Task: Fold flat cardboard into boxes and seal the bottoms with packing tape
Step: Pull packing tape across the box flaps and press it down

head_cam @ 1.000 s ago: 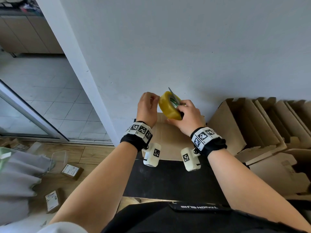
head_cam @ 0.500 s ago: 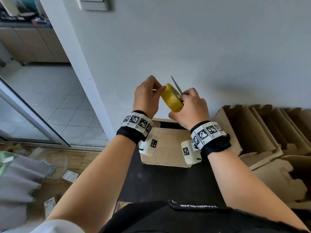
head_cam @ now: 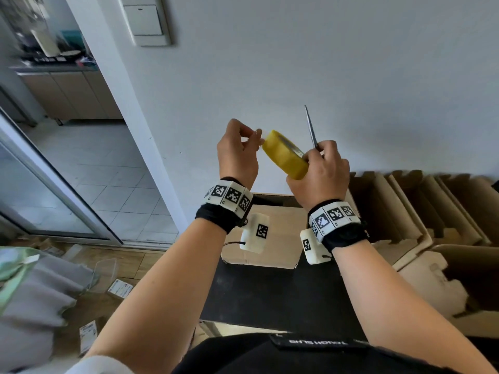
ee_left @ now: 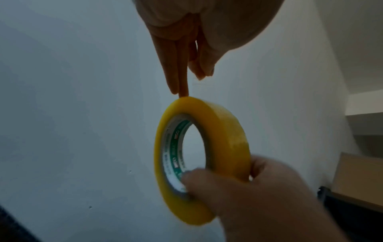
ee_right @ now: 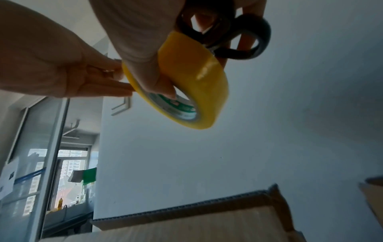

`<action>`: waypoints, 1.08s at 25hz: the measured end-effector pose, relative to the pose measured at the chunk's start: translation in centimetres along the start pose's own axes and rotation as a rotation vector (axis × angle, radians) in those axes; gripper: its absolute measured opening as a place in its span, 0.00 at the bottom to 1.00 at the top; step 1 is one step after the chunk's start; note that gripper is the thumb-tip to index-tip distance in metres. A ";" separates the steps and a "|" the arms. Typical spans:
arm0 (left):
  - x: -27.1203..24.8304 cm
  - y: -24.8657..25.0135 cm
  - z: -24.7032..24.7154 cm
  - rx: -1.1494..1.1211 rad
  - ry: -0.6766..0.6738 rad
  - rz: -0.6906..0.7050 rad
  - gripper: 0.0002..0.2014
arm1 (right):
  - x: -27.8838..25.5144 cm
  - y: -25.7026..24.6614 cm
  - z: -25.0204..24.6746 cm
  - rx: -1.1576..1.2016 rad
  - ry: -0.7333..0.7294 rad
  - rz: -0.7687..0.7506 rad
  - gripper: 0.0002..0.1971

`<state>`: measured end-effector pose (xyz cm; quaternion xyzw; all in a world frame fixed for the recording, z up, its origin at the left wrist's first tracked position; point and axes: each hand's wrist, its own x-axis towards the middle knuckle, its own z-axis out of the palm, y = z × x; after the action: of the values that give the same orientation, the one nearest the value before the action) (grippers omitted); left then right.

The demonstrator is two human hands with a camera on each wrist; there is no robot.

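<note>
My right hand point(head_cam: 307, 157) grips a yellow tape roll point(head_cam: 283, 155), thumb through its core, and also holds black-handled scissors point(head_cam: 310, 128) whose closed blades point up. My left hand point(head_cam: 256, 136) pinches the tape end at the roll's left rim. Seen from the left wrist, the fingertips point(ee_left: 180, 91) touch the top of the tape roll point(ee_left: 201, 157). The right wrist view shows the tape roll point(ee_right: 192, 81) and the scissors' handles point(ee_right: 244, 41). Below both hands, a folded cardboard box point(head_cam: 270, 233) sits on the black table point(head_cam: 270, 298) against the wall.
Several folded cardboard boxes point(head_cam: 405, 211) stand in a row along the wall at the right. Another open box point(head_cam: 459, 279) is at the near right. Labels and plastic packaging point(head_cam: 108, 271) lie on the wooden floor at the left.
Both hands have risen with the roll, well above the box. The scissors' blades now stand more upright, and my left fingers have shifted to the roll's left rim.
</note>
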<state>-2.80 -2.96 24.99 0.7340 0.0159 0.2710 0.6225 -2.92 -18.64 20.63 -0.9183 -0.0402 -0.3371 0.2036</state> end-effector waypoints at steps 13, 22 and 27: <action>-1.3 3.4 -0.7 -0.175 0.167 0.004 0.10 | -2.2 9.5 -1.9 0.106 0.041 0.544 0.14; -2.2 -5.1 -4.9 -0.003 0.363 -0.187 0.09 | -2.6 11.0 -2.1 0.169 0.189 0.670 0.15; -2.8 -9.2 -5.0 -0.071 0.187 -0.242 0.05 | -3.0 9.9 -0.8 0.267 0.133 0.757 0.16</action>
<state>-4.38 2.62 15.81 0.6757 0.1525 0.2618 0.6720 -3.61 -27.84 15.77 -0.8098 0.2706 -0.2889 0.4331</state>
